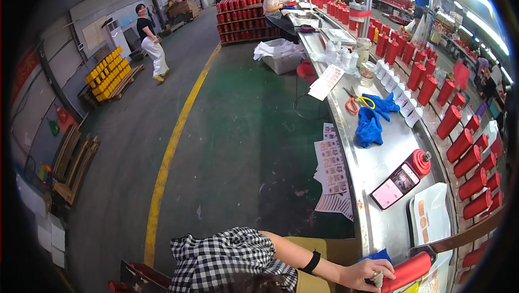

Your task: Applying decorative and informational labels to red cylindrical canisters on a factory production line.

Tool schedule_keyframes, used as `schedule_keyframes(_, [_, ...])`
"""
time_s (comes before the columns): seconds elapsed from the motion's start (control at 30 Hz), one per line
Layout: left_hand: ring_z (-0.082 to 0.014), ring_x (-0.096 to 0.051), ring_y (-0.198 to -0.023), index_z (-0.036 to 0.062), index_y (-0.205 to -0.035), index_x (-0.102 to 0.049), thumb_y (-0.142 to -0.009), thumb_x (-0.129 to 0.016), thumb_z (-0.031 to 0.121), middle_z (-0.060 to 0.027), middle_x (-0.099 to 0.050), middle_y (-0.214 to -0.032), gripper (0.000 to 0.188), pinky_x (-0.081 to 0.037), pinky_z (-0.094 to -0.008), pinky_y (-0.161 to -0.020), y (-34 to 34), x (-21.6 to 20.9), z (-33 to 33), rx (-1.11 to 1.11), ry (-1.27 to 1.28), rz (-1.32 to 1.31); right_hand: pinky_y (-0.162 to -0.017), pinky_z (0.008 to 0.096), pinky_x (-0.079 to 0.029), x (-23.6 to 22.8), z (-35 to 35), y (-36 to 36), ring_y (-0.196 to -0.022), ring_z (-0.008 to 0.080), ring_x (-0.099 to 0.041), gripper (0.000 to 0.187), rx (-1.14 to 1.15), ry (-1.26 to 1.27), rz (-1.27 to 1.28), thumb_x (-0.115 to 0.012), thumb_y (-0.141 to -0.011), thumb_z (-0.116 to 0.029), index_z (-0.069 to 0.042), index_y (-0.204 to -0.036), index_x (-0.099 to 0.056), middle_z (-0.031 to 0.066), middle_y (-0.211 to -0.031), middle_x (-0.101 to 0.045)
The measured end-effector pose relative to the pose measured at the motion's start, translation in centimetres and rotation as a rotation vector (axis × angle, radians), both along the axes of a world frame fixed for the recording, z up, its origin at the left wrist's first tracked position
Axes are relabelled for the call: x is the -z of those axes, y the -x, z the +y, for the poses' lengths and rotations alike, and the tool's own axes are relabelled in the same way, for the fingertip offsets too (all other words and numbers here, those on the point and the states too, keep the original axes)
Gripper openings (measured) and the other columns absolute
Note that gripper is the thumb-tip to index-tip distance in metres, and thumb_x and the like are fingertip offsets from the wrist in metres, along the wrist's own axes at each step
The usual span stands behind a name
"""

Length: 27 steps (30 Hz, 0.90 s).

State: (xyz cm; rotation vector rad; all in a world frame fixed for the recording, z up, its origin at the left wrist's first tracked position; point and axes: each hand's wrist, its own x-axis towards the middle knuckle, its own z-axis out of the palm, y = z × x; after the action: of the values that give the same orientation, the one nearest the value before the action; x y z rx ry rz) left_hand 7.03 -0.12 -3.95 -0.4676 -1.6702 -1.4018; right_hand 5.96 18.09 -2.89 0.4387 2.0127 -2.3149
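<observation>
At the lower right, my left hand (370, 274) rests with bent fingers around the near end of a glossy red cylinder (408, 272) lying tilted over the bench. Something pale grey covers one fingertip. A black band circles the forearm, below a black-and-white checked sleeve. Beside the cylinder is a blue cloth (378, 255), partly behind the hand. Printed sticker sheets (432, 214) in white lie just beyond it. Farther along, a phone (394, 187) with a lit screen leans on another red cylinder (420, 159) with a stepped neck and a metal fitting. My right hand is out of view.
Scissors (359, 101) with red and yellow handles lie by crumpled blue gloves (370, 126) on the metal bench (351, 155). Red cylinders (459, 146) line the bench's right side, near small white bottles (403, 98). Sheets (331, 166) hang off the left edge. A person (151, 44) stands far left.
</observation>
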Motion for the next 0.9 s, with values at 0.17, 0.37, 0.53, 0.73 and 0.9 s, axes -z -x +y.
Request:
schedule_keyframes(0.17, [-0.0303,-0.068,-0.105,0.0122,-0.077,-0.079,-0.084,-0.086,0.017,-0.0111,-0.076,-0.106,0.010,-0.058,-0.0370,-0.083,0.1,-0.2,-0.1,-0.003,0.005,0.002,-0.073,0.0345,-0.051,1.1,0.6,0.4,-0.080,0.0202,-0.058,0.041,0.045,-0.017,-0.016,-0.048,-0.102,-0.048,-0.012,-0.103,-0.065,0.0038,-0.092,-0.064])
schedule_keyframes(0.37, [-0.0312,-0.068,-0.106,0.0128,-0.077,-0.079,-0.085,-0.085,0.017,-0.0113,-0.076,-0.107,0.011,-0.057,-0.0376,-0.083,0.5,0.7,-0.3,0.004,0.008,0.023,-0.072,0.0333,-0.050,1.8,-1.1,0.8,-0.076,0.0195,-0.057,0.051,0.063,-0.116,0.009,-0.044,-0.103,-0.056,-0.009,-0.106,-0.063,0.0044,-0.090,-0.063])
schedule_keyframes(0.53, [-0.0315,-0.067,-0.106,0.0131,-0.079,-0.079,-0.086,-0.084,0.017,-0.0119,-0.076,-0.108,0.009,-0.057,-0.0386,-0.084,0.5,0.6,-0.2,0.021,0.008,-0.005,-0.073,0.0333,-0.050,2.0,-1.5,0.8,-0.076,0.0193,-0.057,0.052,0.044,-0.097,0.021,-0.044,-0.103,-0.057,-0.009,-0.106,-0.063,0.0044,-0.090,-0.063])
schedule_keyframes(0.73, [-0.0316,-0.067,-0.107,0.0123,-0.080,-0.078,-0.084,-0.086,0.018,-0.0124,-0.076,-0.110,0.010,-0.058,-0.0390,-0.085,0.3,0.4,-0.5,0.024,0.052,0.033,-0.073,0.0333,-0.050,2.7,-1.3,0.9,-0.076,0.0192,-0.057,0.054,0.021,-0.085,0.044,-0.043,-0.103,-0.059,-0.009,-0.106,-0.062,0.0044,-0.090,-0.063])
schedule_keyframes(0.9, [-0.0319,-0.067,-0.108,0.0116,-0.082,-0.078,-0.081,-0.089,0.018,-0.0133,-0.075,-0.112,0.013,-0.058,-0.0396,-0.086,0.5,0.6,-0.6,0.033,0.052,0.027,-0.073,0.0332,-0.050,3.4,-1.2,1.1,-0.076,0.0190,-0.057,0.055,0.000,-0.081,0.050,-0.043,-0.103,-0.060,-0.008,-0.106,-0.062,0.0044,-0.090,-0.063])
